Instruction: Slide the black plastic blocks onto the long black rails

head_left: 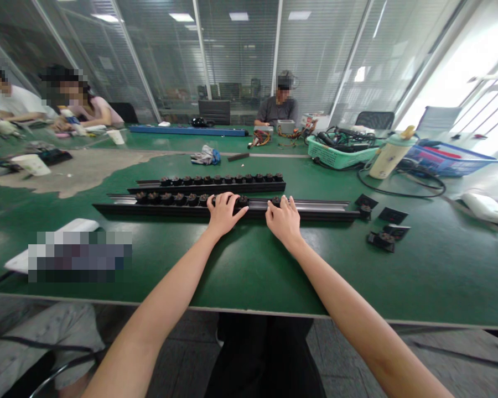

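Observation:
A long black rail (323, 206) with a silver channel lies across the table in front of me. Small black round parts (166, 198) sit in a row along its left half. My left hand (224, 213) rests over the right end of this row, fingers spread and thumb apart, hiding some parts. Farther right, my right hand (285, 218) has its fingers closed around a single black round part (276, 200) in the channel, set apart from the row. Loose black parts with square plates (382, 240) lie beyond the rail's right end.
Behind it lies a second filled rail (207, 187). Farther back are a grey-blue glove (206, 156), a green basket (340, 155) of cables, a blue basket (456, 160) and a pale bottle (392, 156). Cups stand at left. Other people sit around the green table (253, 271).

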{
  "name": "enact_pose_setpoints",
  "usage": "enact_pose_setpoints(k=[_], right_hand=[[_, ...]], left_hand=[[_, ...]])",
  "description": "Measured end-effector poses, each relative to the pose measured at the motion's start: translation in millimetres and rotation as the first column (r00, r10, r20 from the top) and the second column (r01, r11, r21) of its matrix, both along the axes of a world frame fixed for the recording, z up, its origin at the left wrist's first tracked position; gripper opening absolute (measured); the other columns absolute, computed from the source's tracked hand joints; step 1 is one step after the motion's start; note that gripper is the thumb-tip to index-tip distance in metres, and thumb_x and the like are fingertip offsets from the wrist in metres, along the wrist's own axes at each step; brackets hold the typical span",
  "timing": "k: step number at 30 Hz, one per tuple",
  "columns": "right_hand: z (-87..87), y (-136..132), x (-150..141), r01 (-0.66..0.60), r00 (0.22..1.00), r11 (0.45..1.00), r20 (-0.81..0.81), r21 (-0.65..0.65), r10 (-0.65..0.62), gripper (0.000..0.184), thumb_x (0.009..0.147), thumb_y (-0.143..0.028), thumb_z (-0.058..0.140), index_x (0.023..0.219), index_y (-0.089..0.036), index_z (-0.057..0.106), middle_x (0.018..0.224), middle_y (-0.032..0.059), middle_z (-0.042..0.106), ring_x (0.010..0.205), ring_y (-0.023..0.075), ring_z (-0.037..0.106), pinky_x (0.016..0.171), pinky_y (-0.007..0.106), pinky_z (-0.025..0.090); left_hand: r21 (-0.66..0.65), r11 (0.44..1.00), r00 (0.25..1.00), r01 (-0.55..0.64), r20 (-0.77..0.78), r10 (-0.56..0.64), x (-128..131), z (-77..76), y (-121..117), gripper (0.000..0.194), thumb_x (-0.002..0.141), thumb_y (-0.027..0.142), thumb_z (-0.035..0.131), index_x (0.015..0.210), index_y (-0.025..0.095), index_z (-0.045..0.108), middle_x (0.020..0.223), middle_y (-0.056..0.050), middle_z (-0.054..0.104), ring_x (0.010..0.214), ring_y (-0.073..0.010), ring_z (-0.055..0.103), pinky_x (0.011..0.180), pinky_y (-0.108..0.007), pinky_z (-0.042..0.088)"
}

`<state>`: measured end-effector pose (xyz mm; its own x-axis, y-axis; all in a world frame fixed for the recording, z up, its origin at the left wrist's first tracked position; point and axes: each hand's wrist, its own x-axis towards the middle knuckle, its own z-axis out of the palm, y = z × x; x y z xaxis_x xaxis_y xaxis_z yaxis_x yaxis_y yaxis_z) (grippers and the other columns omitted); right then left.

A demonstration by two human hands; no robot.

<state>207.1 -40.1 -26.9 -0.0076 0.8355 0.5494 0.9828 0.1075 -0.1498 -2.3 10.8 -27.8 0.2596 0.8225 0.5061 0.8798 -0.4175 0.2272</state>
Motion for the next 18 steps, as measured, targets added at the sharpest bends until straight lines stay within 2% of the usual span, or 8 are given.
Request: enact_pose_setpoints(k=[3, 7, 13, 18], right_hand=[[-1.0, 0, 1, 0.014, 1.000, 1.000, -0.002, 0.028, -0.014, 0.046, 0.102, -0.027, 0.044, 0.134, -0.017, 0.075, 0.142, 0.0209, 0.066, 0.134, 0.0336, 0.061, 0.121, 0.052, 0.036], [-1.9, 1, 5, 0.002, 1.000, 0.999, -0.001, 0.034, -0.002, 0.046, 0.105, -0.029, 0.042, 0.135, -0.018, 0.074, 0.142, 0.0204, 0.066, 0.133, 0.0317, 0.062, 0.122, 0.052, 0.034], [-1.2, 7, 16, -0.033, 0.999, 0.999, -0.030, 0.012, 0.033, 0.050, 0.108, -0.027, 0.038, 0.153, -0.018, 0.058, 0.135, 0.0184, 0.070, 0.122, 0.0255, 0.068, 0.125, 0.051, 0.029], [-2.5, 14, 23, -0.080, 0.995, 0.997, -0.058, 0.018, 0.081, 0.045, 0.109, -0.026, 0.040, 0.145, -0.015, 0.064, 0.139, 0.0180, 0.069, 0.131, 0.0243, 0.063, 0.127, 0.049, 0.027]], left_hand=[[0.003, 1.000, 1.000, 0.002, 0.006, -0.002, -1, -0.9, 1, 0.047, 0.100, 0.057, 0.051, 0.135, 0.028, 0.064, 0.143, -0.012, 0.061, 0.139, -0.0323, 0.047, 0.126, -0.057, 0.015], [0.006, 1.000, 1.000, 0.006, 0.006, -0.006, -1, -1.4, 1, 0.047, 0.101, 0.058, 0.051, 0.135, 0.028, 0.064, 0.142, -0.012, 0.061, 0.139, -0.0320, 0.047, 0.126, -0.057, 0.015], [-0.002, 1.000, 1.000, 0.007, 0.009, -0.007, 0, 0.9, 0, 0.047, 0.100, 0.057, 0.051, 0.135, 0.028, 0.064, 0.142, -0.012, 0.061, 0.138, -0.0328, 0.048, 0.126, -0.058, 0.016], [-0.005, 1.000, 1.000, 0.009, 0.006, -0.009, 0, 1.3, 0, 0.047, 0.100, 0.056, 0.052, 0.135, 0.027, 0.064, 0.142, -0.013, 0.060, 0.138, -0.0327, 0.047, 0.125, -0.058, 0.015]])
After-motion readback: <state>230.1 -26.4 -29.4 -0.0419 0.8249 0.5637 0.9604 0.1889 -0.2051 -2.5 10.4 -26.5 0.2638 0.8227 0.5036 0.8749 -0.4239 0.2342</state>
